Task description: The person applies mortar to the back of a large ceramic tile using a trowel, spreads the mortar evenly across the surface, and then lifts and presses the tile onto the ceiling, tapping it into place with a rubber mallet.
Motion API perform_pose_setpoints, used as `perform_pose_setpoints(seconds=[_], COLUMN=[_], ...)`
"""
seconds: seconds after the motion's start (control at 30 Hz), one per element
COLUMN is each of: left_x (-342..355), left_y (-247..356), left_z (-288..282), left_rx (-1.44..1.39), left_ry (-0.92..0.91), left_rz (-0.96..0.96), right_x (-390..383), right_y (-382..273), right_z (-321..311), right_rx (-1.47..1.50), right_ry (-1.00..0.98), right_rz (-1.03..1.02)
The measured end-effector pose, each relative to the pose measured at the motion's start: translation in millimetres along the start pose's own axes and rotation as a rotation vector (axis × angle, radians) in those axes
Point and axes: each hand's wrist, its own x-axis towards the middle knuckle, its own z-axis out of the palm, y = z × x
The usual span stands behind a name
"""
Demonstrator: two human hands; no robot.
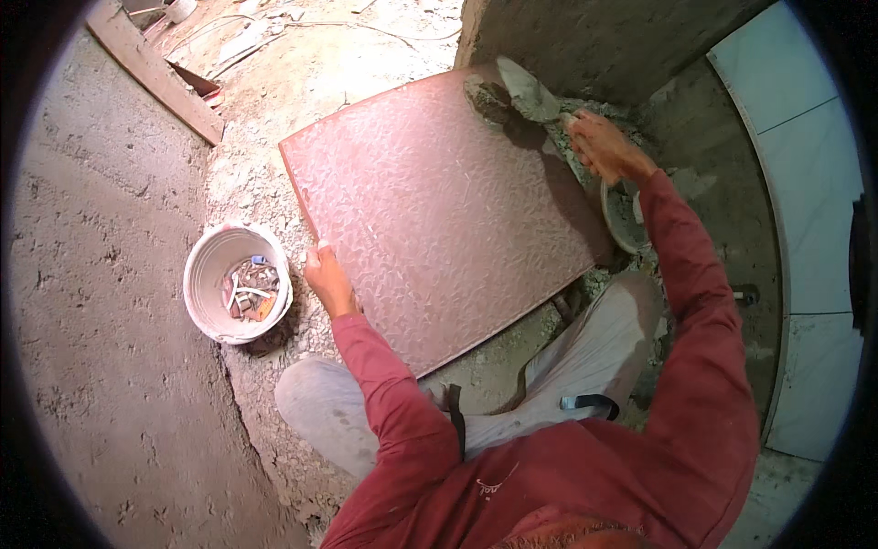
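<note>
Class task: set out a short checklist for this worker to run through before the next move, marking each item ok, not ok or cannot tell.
1. Left hand at the left edge of the tile: ok.
2. Right hand closed around the handle of the trowel: ok.
3. Mortar-like lump within the trowel's reach: ok, it sits beside the blade at the tile's far right corner.
4. White bucket standing apart from the tile: ok, just to its left.
5. Gloves worn: not ok, both hands are bare.
6. Tile evenly supported underneath: cannot tell, its underside is hidden.
</note>
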Motion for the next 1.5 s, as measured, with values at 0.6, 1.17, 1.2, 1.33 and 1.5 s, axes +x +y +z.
perform_pose_setpoints(seconds=[0.6,1.17,1.2,1.33,1.5], left_x=[7.6,-30.6,-27.3,-13.2,-11.5], left_y=[-15.6,47.8,38.2,23.5,16.4], left_z=[0.0,-3.6,-7.9,-5.0,-20.2], left_rx=[-0.138,-0.52,-0.561,-0.619,-0.615], left_ry=[-0.053,0.004,-0.036,-0.059,-0.149], left_rz=[-0.05,-0.234,-0.204,-0.222,-0.202], right_x=[-0.1,-12.0,-19.4,-11.1,-16.1], right_y=[-10.6,-26.8,-30.0,-18.0,16.0], right_z=[57.3,115.2,126.2,117.4,97.9], right_rx=[-0.545,0.092,0.032,-0.463,-0.73], right_ry=[-0.151,-0.428,-0.389,-0.274,-0.079], right_rz=[-0.223,0.068,0.008,-0.41,-0.683])
